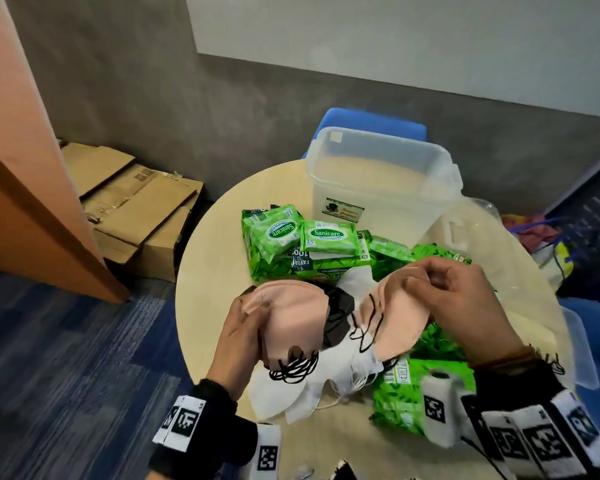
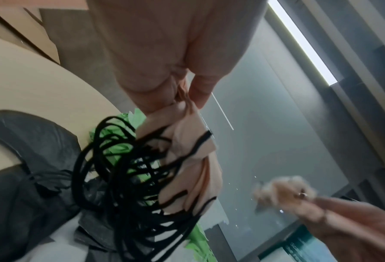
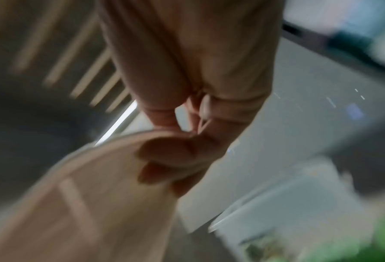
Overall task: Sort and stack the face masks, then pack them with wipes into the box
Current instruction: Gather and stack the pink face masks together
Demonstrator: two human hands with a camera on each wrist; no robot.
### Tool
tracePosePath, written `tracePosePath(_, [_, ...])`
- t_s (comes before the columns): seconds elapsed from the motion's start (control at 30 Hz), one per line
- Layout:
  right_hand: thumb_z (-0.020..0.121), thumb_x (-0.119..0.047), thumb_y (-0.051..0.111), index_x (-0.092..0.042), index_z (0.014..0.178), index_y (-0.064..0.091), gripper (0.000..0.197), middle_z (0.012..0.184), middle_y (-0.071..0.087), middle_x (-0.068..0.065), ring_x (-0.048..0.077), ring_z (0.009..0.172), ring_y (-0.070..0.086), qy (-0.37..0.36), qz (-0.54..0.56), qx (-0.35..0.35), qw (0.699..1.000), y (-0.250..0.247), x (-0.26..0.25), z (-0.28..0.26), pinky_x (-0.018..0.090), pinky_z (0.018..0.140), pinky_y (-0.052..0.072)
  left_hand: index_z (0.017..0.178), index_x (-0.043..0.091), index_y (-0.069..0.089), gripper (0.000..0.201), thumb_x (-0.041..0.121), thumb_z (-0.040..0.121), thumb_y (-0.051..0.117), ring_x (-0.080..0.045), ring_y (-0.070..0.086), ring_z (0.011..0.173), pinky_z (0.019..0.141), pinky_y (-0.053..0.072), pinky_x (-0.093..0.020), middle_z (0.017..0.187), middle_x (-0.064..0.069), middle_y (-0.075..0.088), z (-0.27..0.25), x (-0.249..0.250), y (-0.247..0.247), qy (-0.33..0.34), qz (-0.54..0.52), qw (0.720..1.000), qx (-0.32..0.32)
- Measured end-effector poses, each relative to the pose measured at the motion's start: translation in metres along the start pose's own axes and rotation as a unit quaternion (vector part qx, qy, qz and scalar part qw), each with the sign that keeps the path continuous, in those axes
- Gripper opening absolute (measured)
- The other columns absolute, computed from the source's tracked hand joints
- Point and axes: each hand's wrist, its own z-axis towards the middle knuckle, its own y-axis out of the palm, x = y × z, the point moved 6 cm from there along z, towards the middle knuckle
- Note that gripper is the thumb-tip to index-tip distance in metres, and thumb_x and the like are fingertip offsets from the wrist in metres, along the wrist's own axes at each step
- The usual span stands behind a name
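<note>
My left hand [image 1: 246, 327] grips a stack of pink face masks [image 1: 291, 317] above the round table [image 1: 208, 258], their black ear loops [image 1: 295, 368] hanging in a tangle below. The left wrist view shows the same pink stack [image 2: 193, 163] and loops [image 2: 119, 177] close up. My right hand [image 1: 437, 285] pinches another pink mask [image 1: 395, 320] by its upper edge, also blurred in the right wrist view [image 3: 85, 203]. Black masks [image 1: 340, 317] and white masks [image 1: 291, 396] lie beneath. Green wipes packs [image 1: 305, 244] lie behind. The clear plastic box [image 1: 378, 181] stands open at the back.
More green wipes packs [image 1: 402, 393] lie at the table's right front. A clear lid [image 1: 579, 348] rests at the right edge. A blue chair [image 1: 371, 123] stands behind the box. Flattened cardboard boxes [image 1: 132, 202] lie on the floor to the left, beside an orange panel [image 1: 21, 188].
</note>
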Motion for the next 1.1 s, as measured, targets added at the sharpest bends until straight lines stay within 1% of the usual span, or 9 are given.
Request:
tracePosePath(0.13, [0.089, 0.005, 0.051, 0.001, 0.086, 0.062, 0.012, 0.071, 0.064, 0.013, 0.017, 0.052, 0.06, 0.195, 0.314, -0.011, 0.929, 0.025, 0.015, -0.007, 0.026, 0.042, 0.052, 0.109, 0.015, 0.059, 0.016, 0.013, 0.097, 0.048, -0.023, 0.061, 0.106, 0.087, 0.048, -0.042, 0.113, -0.007, 0.065, -0.003, 0.0, 0.012, -0.005, 0.01, 1.0, -0.014])
tracePosePath(0.3, [0.088, 0.016, 0.038, 0.007, 0.101, 0.06, 0.027, 0.081, 0.073, 0.012, 0.017, 0.066, 0.071, 0.245, 0.449, -0.035, 0.859, 0.063, 0.024, -0.02, 0.025, 0.052, 0.056, 0.11, 0.015, 0.061, 0.019, 0.019, 0.099, 0.046, -0.027, 0.059, 0.114, 0.095, 0.047, -0.049, 0.116, -0.007, 0.064, -0.003, 0.003, 0.016, -0.004, 0.01, 1.0, -0.022])
tracePosePath(0.43, [0.085, 0.02, 0.04, 0.003, 0.095, 0.065, 0.032, 0.085, 0.072, 0.011, 0.02, 0.077, 0.069, 0.189, 0.431, -0.054, 0.881, 0.073, 0.021, -0.02, 0.027, 0.066, 0.059, 0.113, 0.016, 0.062, 0.033, 0.032, 0.086, 0.052, -0.023, 0.06, 0.115, 0.101, 0.044, -0.052, 0.118, -0.004, 0.065, -0.004, 0.01, 0.02, -0.006, 0.011, 0.999, -0.042])
tracePosePath(0.63, [0.071, 0.023, 0.049, 0.005, 0.08, 0.072, 0.03, 0.113, 0.068, 0.014, 0.027, 0.113, 0.06, -0.068, 0.35, -0.124, 0.926, 0.071, -0.015, -0.012, 0.036, 0.097, 0.047, 0.108, 0.019, 0.064, 0.018, 0.021, 0.098, 0.049, -0.03, 0.061, 0.111, 0.087, 0.047, -0.044, 0.112, -0.008, 0.069, -0.002, 0.011, 0.02, -0.013, 0.01, 0.999, -0.042])
tracePosePath(0.7, [0.061, 0.015, 0.057, -0.009, 0.07, 0.076, 0.031, 0.12, 0.063, 0.01, 0.028, 0.12, 0.054, -0.105, 0.277, -0.167, 0.94, 0.073, -0.015, -0.012, 0.04, 0.103, 0.042, 0.111, 0.019, 0.063, 0.022, 0.019, 0.1, 0.045, -0.029, 0.062, 0.11, 0.092, 0.048, -0.046, 0.114, -0.009, 0.069, -0.003, 0.014, 0.023, -0.013, 0.008, 0.998, -0.06])
tracePosePath(0.8, [0.055, 0.005, 0.057, -0.025, 0.064, 0.077, 0.037, 0.125, 0.058, -0.002, 0.014, 0.122, 0.051, -0.11, 0.143, -0.197, 0.964, 0.076, -0.011, -0.012, 0.025, 0.1, 0.041, 0.109, 0.019, 0.064, 0.025, 0.018, 0.102, 0.04, -0.016, 0.065, 0.095, 0.078, 0.052, -0.032, 0.106, -0.004, 0.071, -0.004, 0.018, 0.025, -0.014, 0.017, 0.998, -0.058])
tracePosePath(0.97, [0.066, 0.028, 0.052, -0.014, 0.065, 0.077, 0.048, 0.123, 0.054, -0.003, 0.009, 0.109, 0.057, -0.091, 0.104, -0.197, 0.971, 0.08, -0.004, -0.011, 0.015, 0.08, 0.048, 0.107, 0.015, 0.071, 0.051, 0.051, 0.099, 0.036, -0.02, 0.069, 0.1, 0.081, 0.053, -0.034, 0.108, -0.01, 0.073, -0.006, 0.017, 0.033, -0.085, -0.073, 0.991, -0.072])
tracePosePath(1.03, [0.066, 0.03, 0.049, -0.013, 0.065, 0.077, 0.051, 0.122, 0.054, -0.002, 0.009, 0.106, 0.058, -0.083, 0.097, -0.196, 0.972, 0.08, -0.002, -0.008, 0.014, 0.074, 0.048, 0.095, 0.016, 0.075, 0.064, 0.062, 0.093, 0.03, -0.018, 0.072, 0.09, 0.069, 0.057, -0.028, 0.102, -0.01, 0.074, -0.008, 0.019, 0.039, -0.092, -0.099, 0.985, -0.109])
tracePosePath(1.1, [0.067, 0.027, 0.048, -0.015, 0.065, 0.076, 0.051, 0.12, 0.055, -0.002, 0.008, 0.106, 0.057, -0.09, 0.075, -0.196, 0.974, 0.083, 0.0, -0.006, 0.014, 0.076, 0.047, 0.102, 0.015, 0.069, 0.053, 0.063, 0.085, 0.053, -0.018, 0.071, 0.088, 0.066, 0.056, -0.029, 0.102, -0.009, 0.074, -0.008, 0.023, 0.042, -0.043, -0.06, 0.99, -0.116])
